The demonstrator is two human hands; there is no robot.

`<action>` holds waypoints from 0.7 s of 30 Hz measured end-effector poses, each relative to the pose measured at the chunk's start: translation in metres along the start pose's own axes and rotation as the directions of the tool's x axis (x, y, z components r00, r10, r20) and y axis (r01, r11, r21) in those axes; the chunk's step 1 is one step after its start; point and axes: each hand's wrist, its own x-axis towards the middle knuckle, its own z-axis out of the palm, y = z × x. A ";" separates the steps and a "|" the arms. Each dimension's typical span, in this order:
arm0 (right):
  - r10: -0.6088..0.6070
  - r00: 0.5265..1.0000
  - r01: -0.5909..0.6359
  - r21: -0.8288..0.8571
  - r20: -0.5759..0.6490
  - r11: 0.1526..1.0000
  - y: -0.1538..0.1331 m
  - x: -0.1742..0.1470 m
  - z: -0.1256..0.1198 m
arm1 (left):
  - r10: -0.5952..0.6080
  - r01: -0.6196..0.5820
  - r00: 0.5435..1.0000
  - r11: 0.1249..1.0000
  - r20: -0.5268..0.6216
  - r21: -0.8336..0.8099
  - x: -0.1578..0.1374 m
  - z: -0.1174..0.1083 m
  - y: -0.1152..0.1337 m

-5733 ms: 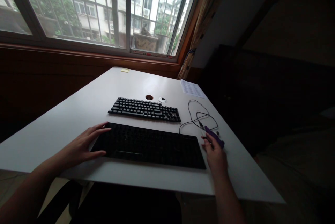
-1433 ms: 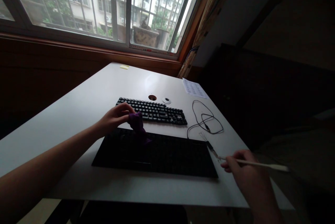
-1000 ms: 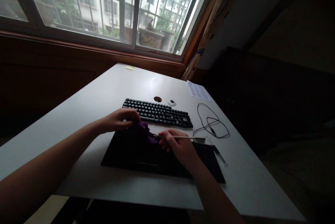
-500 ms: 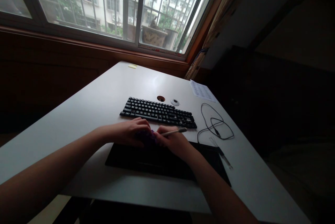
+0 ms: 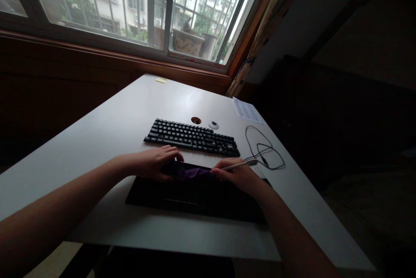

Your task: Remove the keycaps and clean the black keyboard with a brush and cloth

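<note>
A purple cloth (image 5: pixel 195 174) lies stretched between my two hands, over a flat black panel (image 5: pixel 182 195). My left hand (image 5: pixel 157 161) is closed on the bunched left end of the cloth, its fingers bent over it. With pinched fingers, my right hand (image 5: pixel 238 178) grips the cloth's right end. It also holds a thin brush (image 5: pixel 234 166) with a pale handle, whose dark tip points right. Just beyond the hands, a black keyboard (image 5: pixel 191 138) rests on the white desk (image 5: pixel 107 139). Some of its keycaps seem to be off.
A black cable (image 5: pixel 278 155) lies coiled right of the keyboard. Behind it are a printed sheet (image 5: pixel 247 110), a round desk hole (image 5: pixel 196 120) and its white ring cover (image 5: pixel 213 125). A yellow note (image 5: pixel 160 80) sits at the far edge, below a barred window (image 5: pixel 136 4).
My right hand has moved right with the brush, away from the left hand. The purple cloth, bunched between them before, is now drawn out. My left hand stays near its place.
</note>
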 end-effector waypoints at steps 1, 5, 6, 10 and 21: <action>-0.013 1.000 0.013 0.000 -0.002 1.000 0.002 -0.004 -0.002 | 0.002 -0.002 1.000 1.000 -0.006 -0.001 0.000 0.000 0.000; -0.064 0.998 0.064 -0.011 -0.015 0.998 0.007 -0.012 -0.003 | 0.003 -0.003 1.000 1.000 -0.009 0.017 0.000 0.002 -0.002; -0.079 0.997 0.079 -0.017 -0.024 0.997 0.007 -0.011 -0.001 | 0.005 -0.005 1.000 1.000 -0.010 0.016 0.000 0.002 -0.002; -0.157 0.987 0.156 -0.011 -0.039 0.988 -0.002 0.006 0.019 | 0.018 -0.018 0.999 1.000 -0.030 0.001 0.000 0.004 -0.004; -0.197 0.975 0.180 -0.152 -0.107 0.972 -0.025 0.032 0.035 | 0.068 -0.068 0.997 0.998 -0.022 0.019 0.002 0.004 -0.006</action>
